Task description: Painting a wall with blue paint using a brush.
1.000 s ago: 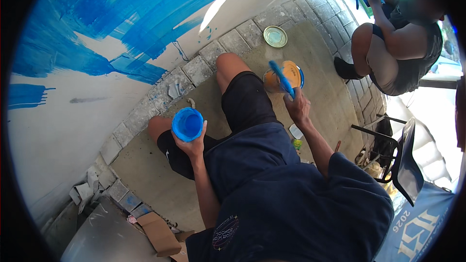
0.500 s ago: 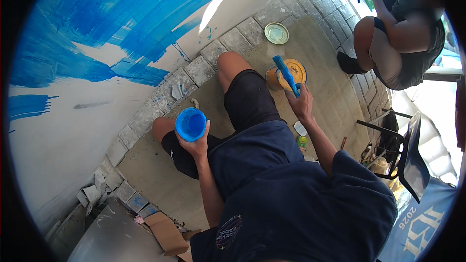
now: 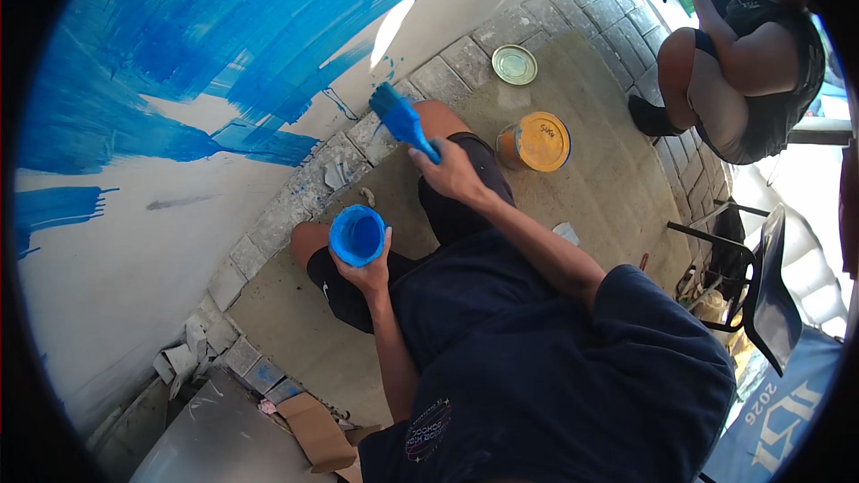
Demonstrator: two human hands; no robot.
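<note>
My left hand [image 3: 369, 274] is closed around a cup of blue paint [image 3: 357, 236], its open top facing up, held by my left knee. In my right hand [image 3: 450, 172] is a paintbrush [image 3: 405, 124] with a blue handle and paint-covered bristles. The brush is raised over my right knee, its bristle end toward the wall [image 3: 183, 250]. Broad blue strokes [image 3: 224, 54] cover the wall's upper part, with white patches between them. In this view the bristles overlap the paving by the wall's foot; whether they touch anything I cannot tell.
A tub with an orange lid [image 3: 544, 142] stands on the mat [image 3: 608, 152], a loose round lid [image 3: 514, 64] beyond it. At the right another person [image 3: 734, 63] crouches near a black chair [image 3: 769, 286]. A cardboard box [image 3: 315, 432] and broken tiles [image 3: 183, 358] lie at lower left.
My right hand has swung left with the paintbrush, from over the orange-lidded tub to above my right knee near the wall. My left hand still holds the cup in nearly the same place.
</note>
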